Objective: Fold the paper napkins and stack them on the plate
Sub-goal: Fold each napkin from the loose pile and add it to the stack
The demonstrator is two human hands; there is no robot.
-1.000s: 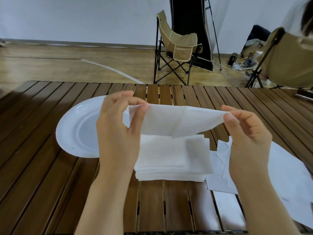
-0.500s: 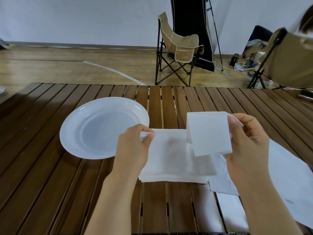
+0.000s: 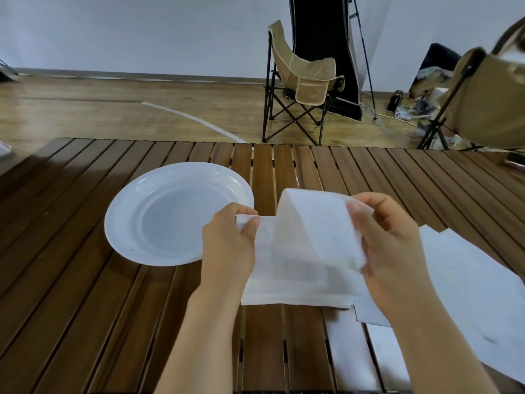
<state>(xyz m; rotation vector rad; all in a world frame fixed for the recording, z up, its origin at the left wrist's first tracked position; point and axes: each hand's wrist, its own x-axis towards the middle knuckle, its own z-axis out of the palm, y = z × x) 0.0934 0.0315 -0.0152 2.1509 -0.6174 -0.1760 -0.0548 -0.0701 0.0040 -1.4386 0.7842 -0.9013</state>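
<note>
Pinching soft white napkin point(image 3: 318, 228), both hands point(image 3: 230, 245) point(image 3: 389, 240), beside round glossy plate point(image 3: 136, 223).

At centre left the plate point(image 3: 179, 213) is plain glossy white. The napkin point(image 3: 315, 237) at centre is plain white, as are the paper sheets point(image 3: 468, 280) at lower right. The slatted table point(image 3: 71, 280) is dark reddish brown with grain streaks. At upper centre the folding chair point(image 3: 304, 78) is tan with a black frame, against a pale grey-white wall point(image 3: 127, 29) and honey-brown floor point(image 3: 85, 109).
</note>
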